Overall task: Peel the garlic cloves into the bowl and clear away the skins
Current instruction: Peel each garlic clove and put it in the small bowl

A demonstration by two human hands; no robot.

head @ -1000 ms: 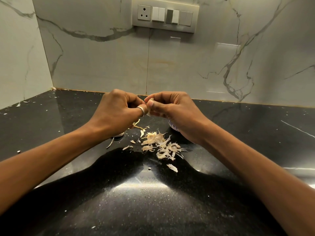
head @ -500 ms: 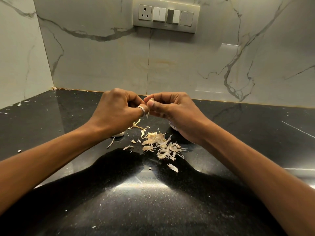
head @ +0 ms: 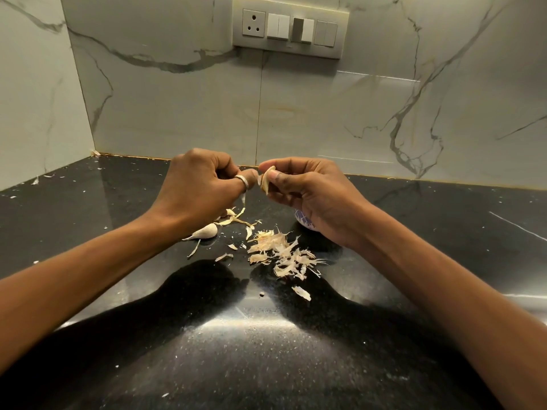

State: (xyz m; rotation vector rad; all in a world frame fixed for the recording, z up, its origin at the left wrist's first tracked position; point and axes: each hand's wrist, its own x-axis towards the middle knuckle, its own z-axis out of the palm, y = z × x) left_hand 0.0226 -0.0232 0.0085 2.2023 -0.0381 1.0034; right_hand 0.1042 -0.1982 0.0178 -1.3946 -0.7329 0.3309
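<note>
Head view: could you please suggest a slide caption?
Right hand pinches a garlic clove, left hand pinches a skin strip, above peeled skins on the black counter.

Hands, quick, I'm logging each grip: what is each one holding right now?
Left hand: closed, pinching a skin strip.
Right hand: closed, holding the garlic clove.

No readable text, labels or numbers anywhere.
</note>
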